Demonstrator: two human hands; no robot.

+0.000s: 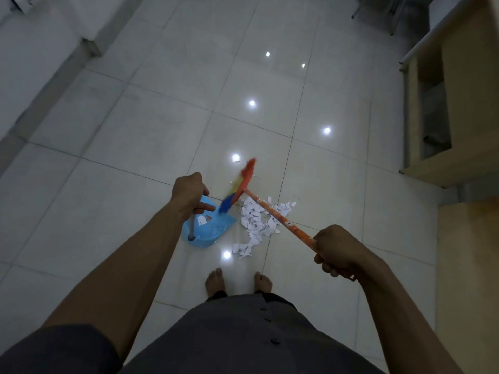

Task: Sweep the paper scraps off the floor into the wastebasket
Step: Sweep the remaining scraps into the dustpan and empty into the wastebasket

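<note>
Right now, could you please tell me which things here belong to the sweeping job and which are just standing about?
In the job: broom, dustpan, scraps, left hand on the dustpan's handle, right hand on the broom.
Standing about: desk, metal legs.

Broom (244, 182) beside scraps (259, 220), dustpan (213, 228)

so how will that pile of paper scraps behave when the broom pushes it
The paper scraps are small, thin bits, so they probably weigh almost nothing and may flutter or scatter under a fast stroke of the broom. The glossy floor tiles suggest they will slide easily. Some lie in the blue dustpan, but loose bits could slip past its lip.
</note>
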